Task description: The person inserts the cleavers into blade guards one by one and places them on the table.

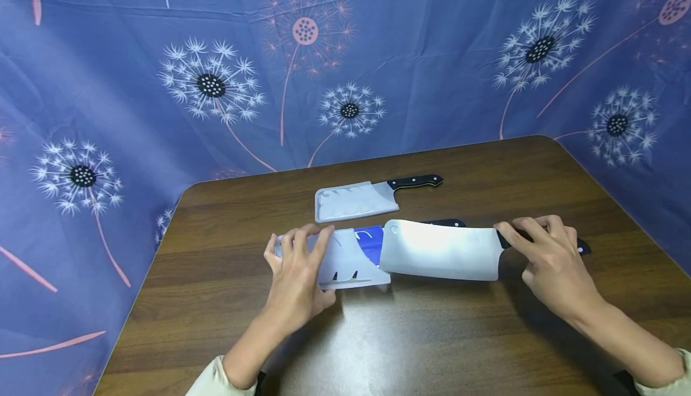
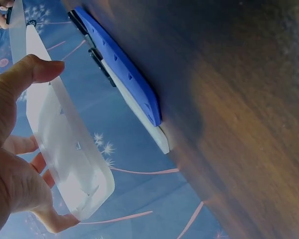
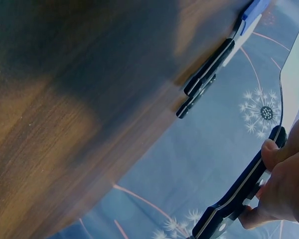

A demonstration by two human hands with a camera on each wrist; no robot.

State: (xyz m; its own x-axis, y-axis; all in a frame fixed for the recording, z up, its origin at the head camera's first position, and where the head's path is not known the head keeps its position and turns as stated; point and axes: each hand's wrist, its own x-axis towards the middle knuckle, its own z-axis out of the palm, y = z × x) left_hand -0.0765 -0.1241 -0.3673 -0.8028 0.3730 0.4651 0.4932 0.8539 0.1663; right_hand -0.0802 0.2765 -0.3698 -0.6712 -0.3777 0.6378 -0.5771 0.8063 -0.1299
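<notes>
My left hand [image 1: 297,279] grips a white plastic blade guard [image 1: 351,264], thumb on its near edge and fingers along the far one. In the left wrist view the guard [image 2: 72,144] is raised above the table. My right hand [image 1: 556,267] holds a cleaver [image 1: 442,252] by its black handle [image 3: 246,174]. The broad blade is bare and points left, its front end right at the guard's open end in the head view. Behind them a knife in a blue guard [image 1: 369,243] lies on the table, partly hidden by the blade and the white guard.
Farther back on the brown wooden table [image 1: 216,216] lies another knife in a white guard [image 1: 353,201], its black handle [image 1: 415,181] pointing right. A blue cloth [image 1: 421,84] with dandelion prints hangs behind the table and along its sides.
</notes>
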